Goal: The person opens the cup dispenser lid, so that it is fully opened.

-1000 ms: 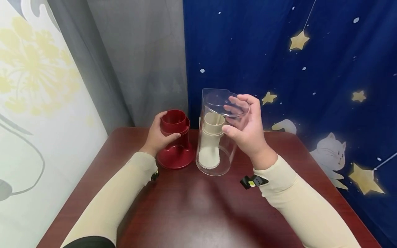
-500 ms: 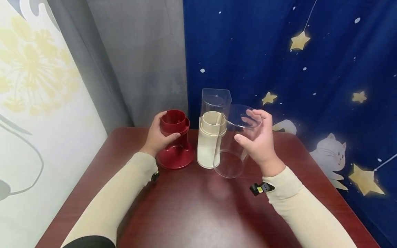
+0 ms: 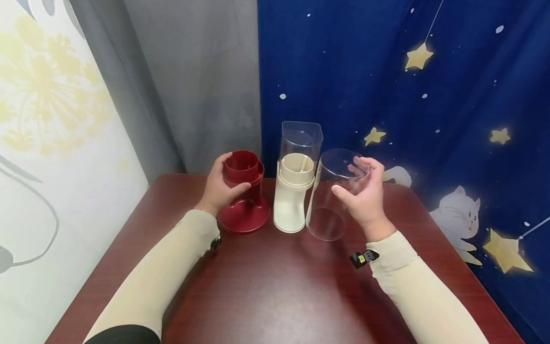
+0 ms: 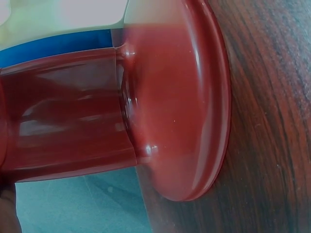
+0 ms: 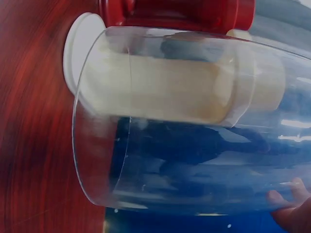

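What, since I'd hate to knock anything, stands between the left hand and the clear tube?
The red stand, which the left hand grips, then the cream stand, upright on the table. The clear tube, in the right hand, comes just past it.

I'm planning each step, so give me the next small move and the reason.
Probably ease the clear cylinder straight down until it sits firmly on the table, right of the cream stand: the right hand holds it near its top, roughly upright, and I cannot tell whether its bottom already touches.
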{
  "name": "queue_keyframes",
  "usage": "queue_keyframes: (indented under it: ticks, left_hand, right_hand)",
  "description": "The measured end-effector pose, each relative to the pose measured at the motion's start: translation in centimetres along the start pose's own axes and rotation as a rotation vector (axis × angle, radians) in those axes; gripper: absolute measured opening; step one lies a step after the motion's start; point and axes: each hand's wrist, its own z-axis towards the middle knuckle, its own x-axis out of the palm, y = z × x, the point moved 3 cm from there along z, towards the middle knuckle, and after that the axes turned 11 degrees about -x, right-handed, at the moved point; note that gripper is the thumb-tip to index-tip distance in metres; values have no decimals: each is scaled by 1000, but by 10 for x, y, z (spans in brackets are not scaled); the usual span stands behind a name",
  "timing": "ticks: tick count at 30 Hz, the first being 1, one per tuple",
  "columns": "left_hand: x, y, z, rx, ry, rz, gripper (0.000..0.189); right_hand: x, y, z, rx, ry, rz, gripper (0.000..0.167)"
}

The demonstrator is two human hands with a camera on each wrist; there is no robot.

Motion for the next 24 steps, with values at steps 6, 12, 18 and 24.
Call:
queue_keyframes:
  ticks: [6, 12, 18, 24]
  left_hand:
    - [0, 2, -1, -6, -4, 1, 98]
    - [2, 3, 1, 11, -6, 0, 97]
    - [1, 3, 2, 20, -15, -1, 96]
    - [1, 3, 2, 12, -14, -2, 96]
  right_hand:
    - [-4, -12, -1, 13, -23, -28, 86]
    - [-8, -23, -2, 31, -44, -39, 86]
    - [-15, -36, -4, 40, -45, -99, 89]
    - [-21, -50, -7, 59, -67, -170, 89]
